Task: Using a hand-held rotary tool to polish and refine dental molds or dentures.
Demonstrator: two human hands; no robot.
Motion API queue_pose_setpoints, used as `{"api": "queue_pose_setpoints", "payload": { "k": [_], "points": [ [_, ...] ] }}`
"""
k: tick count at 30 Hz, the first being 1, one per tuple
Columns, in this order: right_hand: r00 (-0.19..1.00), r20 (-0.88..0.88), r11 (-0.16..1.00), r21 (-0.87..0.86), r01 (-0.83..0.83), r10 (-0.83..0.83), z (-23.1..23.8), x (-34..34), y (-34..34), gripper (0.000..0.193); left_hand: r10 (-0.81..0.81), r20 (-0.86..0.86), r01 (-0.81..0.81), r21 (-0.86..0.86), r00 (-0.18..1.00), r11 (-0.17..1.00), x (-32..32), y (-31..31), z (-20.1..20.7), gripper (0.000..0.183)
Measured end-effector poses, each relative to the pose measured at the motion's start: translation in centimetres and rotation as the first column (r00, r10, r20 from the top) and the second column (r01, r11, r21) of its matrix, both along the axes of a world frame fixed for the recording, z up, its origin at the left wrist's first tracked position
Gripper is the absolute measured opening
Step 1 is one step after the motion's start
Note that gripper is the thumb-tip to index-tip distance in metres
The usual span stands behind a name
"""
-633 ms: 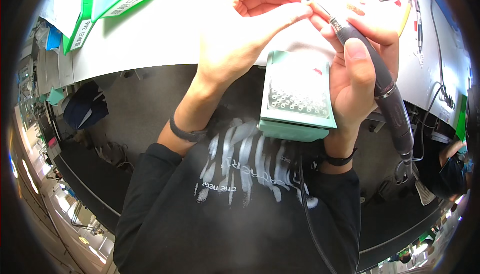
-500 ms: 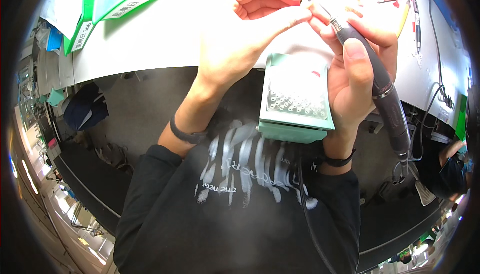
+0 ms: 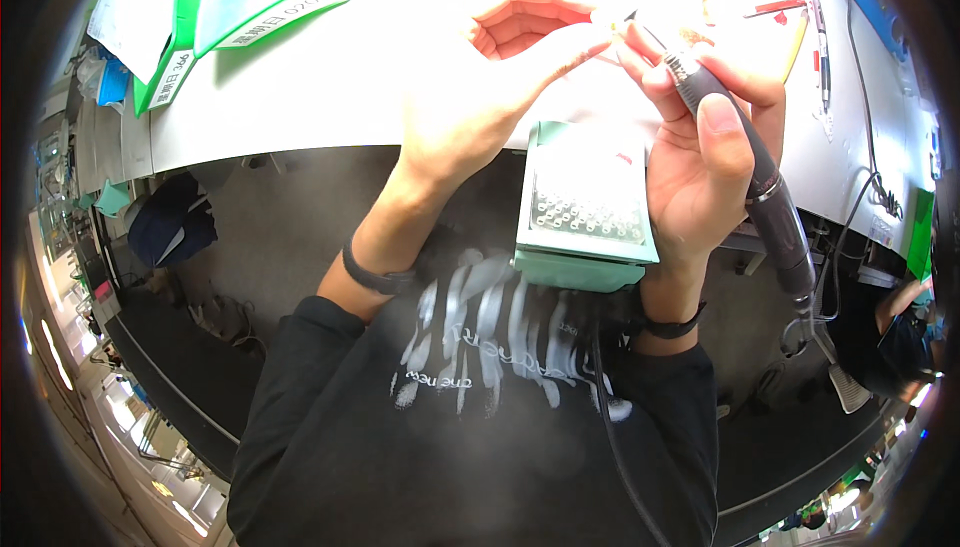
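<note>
My right hand (image 3: pixel 695 187) is wrapped round a dark rotary tool handpiece (image 3: pixel 785 232), its thumb lying along the grip. The handpiece slants up and left, and its thin metal bit ends beside my left fingertips. My left hand (image 3: pixel 465 97) is closed, with thumb and forefinger pinched together near that bit. Whatever the pinch holds is too small and washed out by glare to make out. Between my forearms, at the table's front edge, sits a pale green box (image 3: pixel 580 272) with rows of small holes or pegs in its upper face and a little red piece on it.
Green-edged trays (image 3: pixel 185 37) with labels stand on the white table (image 3: pixel 300 117) at the far left. A pen (image 3: pixel 822 57), a red stick (image 3: pixel 775 7) and a black cable (image 3: pixel 868 117) lie at the right. Another person's arm (image 3: pixel 900 302) shows at the right edge.
The view has shifted slightly, so the green box and trays sit a little lower. Both hands keep their grips, and the handpiece's bit stays by the left fingertips.
</note>
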State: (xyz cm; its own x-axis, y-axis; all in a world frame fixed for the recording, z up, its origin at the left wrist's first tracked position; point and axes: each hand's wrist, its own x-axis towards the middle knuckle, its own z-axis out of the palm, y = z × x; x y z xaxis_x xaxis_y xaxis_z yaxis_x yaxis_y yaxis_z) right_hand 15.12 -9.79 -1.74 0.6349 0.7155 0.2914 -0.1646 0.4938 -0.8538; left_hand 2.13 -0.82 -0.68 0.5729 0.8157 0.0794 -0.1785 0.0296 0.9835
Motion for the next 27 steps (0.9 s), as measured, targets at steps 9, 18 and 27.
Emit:
{"api": "queue_pose_setpoints", "payload": {
  "k": [9,18,27],
  "points": [
    [0.971,0.237,0.995,-0.095,-0.001,0.023,-0.1,0.3,-0.4,0.031,-0.052,0.047,0.052,0.009,0.998,0.999,-0.2,0.3,-0.3,0.027],
    [0.96,0.278,0.995,-0.101,0.006,0.023,0.3,-0.1,-0.4,0.031,-0.029,-0.026,0.029,-0.002,0.999,1.0,-0.3,0.2,-0.1,0.027],
    [0.976,0.217,0.999,-0.049,0.006,0.005,0.3,-0.6,-0.3,0.03,-0.005,-0.051,0.005,-0.006,0.999,1.0,-0.3,0.1,-0.1,0.026]
  ]
}}
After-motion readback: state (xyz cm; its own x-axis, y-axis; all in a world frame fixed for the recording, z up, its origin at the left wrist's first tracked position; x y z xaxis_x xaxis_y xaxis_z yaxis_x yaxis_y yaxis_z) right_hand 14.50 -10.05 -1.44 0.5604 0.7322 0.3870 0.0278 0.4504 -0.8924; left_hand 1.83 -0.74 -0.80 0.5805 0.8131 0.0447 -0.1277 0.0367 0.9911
